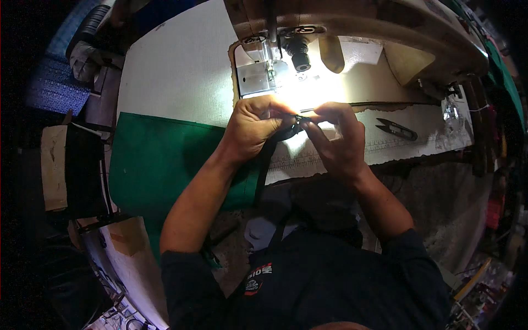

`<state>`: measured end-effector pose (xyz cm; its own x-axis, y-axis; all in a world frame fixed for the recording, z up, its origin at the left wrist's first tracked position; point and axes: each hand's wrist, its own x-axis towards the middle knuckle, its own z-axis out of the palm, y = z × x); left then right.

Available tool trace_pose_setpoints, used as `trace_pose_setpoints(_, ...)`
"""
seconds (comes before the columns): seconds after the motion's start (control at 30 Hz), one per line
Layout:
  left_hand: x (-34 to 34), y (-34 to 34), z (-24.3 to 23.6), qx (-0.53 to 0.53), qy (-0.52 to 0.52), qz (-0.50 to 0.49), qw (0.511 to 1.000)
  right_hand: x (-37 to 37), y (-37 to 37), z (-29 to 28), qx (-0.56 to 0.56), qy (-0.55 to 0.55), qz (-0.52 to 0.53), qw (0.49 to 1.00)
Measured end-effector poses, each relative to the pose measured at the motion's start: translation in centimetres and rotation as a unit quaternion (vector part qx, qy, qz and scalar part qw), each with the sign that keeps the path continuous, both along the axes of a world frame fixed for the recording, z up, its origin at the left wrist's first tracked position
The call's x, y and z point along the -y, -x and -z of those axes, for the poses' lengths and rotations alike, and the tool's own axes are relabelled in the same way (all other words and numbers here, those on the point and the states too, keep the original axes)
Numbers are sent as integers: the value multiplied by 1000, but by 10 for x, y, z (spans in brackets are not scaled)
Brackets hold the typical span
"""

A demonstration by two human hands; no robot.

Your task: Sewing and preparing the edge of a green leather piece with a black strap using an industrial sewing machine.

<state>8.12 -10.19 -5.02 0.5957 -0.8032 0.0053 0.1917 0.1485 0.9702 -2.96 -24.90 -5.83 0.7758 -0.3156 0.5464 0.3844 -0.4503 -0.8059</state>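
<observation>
Both my hands meet in front of the lit bed of a sewing machine (374, 14). Pinched between the fingertips of my left hand (248, 131) and my right hand (342, 138) is a small dark strip (286, 133), with a tiny shiny bit at the pinch. Its exact kind is hard to make out against the glare. Green fabric (165, 159) with a dark edge spreads under my left forearm and hangs over the table's front. Thread snips (397, 130) lie on the table to the right of my right hand.
The machine's lamp (298, 55) glares over the needle area. A ruler scale (294, 162) runs along the white tabletop (176, 66). At the left stands a dark box-like object with a tan side (54, 168). Clutter (484, 291) fills the lower right.
</observation>
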Motion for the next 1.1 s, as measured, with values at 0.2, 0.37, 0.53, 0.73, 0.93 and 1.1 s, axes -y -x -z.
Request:
trace_pose_setpoints(0.2, 1, -1, 0, 11, 14, 2, 1000, 0, -1, -5, -19, 92, 24, 995)
trace_pose_setpoints(0.37, 0, 0, 1, 19, 5, -2, 1000, 6, -2, -5, 6, 163, -1, 987)
trace_pose_setpoints(0.53, -2, -1, 0, 69, -55, -9, 996, 6, -7, -9, -17, 218, -4, 976)
trace_pose_setpoints(0.73, -4, -4, -17, 151, -63, -6, 986, 1, -3, -10, -40, 58, 25, 997)
trace_pose_setpoints(0.93, -5, -14, -37, 321, -137, 51, 936, 1, -3, -13, -49, 62, -11, 997)
trace_pose_setpoints(1.1, 0, -7, -53, 393, -171, 39, 903, 0, -4, -15, -107, 32, -17, 994)
